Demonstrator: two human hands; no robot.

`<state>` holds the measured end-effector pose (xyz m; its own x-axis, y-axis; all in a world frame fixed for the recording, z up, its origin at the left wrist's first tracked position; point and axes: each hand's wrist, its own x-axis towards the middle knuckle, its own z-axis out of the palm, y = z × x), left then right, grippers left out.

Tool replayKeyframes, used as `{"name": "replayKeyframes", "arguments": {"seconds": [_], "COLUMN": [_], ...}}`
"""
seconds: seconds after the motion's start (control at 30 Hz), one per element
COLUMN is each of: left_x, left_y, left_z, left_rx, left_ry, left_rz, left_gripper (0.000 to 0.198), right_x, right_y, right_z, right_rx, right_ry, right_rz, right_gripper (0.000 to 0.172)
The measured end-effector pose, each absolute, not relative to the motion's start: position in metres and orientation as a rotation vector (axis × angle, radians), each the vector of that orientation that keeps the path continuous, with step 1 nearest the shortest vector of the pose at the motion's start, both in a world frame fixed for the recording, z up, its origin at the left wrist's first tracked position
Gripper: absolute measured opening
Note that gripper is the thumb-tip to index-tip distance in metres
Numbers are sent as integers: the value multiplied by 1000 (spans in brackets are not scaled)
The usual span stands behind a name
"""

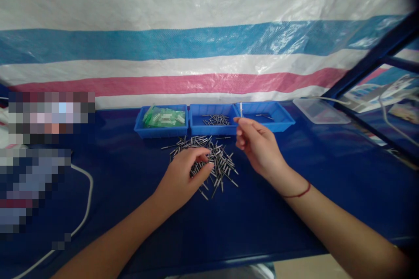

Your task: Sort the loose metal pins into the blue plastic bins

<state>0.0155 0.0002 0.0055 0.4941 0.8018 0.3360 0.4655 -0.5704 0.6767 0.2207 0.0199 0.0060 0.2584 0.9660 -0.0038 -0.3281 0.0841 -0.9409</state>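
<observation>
Holding one slim metal pin (241,110) upright, the right hand (260,146) has its grip clamped on it in front of the join between middle bin (212,130) and right bin (284,125). Left hand (186,168) is over the loose pile of pins (218,161) on the blue tabletop (248,226), grip apart; fingertip contact is hard to judge. Left bin (162,132) contains a green packet (153,116).

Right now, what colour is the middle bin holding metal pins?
The middle bin is blue; the head view shows it best.
</observation>
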Motion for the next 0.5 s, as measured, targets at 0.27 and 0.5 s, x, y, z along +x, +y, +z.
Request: {"name": "replayKeyframes", "arguments": {"seconds": [0.27, 0.5], "left_x": [17, 22], "left_y": [-5, -12], "left_z": [5, -2], "left_rx": [2659, 2881], "left_ry": [948, 941], "left_rz": [610, 453], "left_gripper": [21, 24], "right_x": [243, 226], "right_y": [31, 23], "right_z": [11, 11], "right_rx": [-1027, -1062], "right_ry": [-491, -619], "right_rz": [1224, 1314], "right_gripper": [21, 14]}}
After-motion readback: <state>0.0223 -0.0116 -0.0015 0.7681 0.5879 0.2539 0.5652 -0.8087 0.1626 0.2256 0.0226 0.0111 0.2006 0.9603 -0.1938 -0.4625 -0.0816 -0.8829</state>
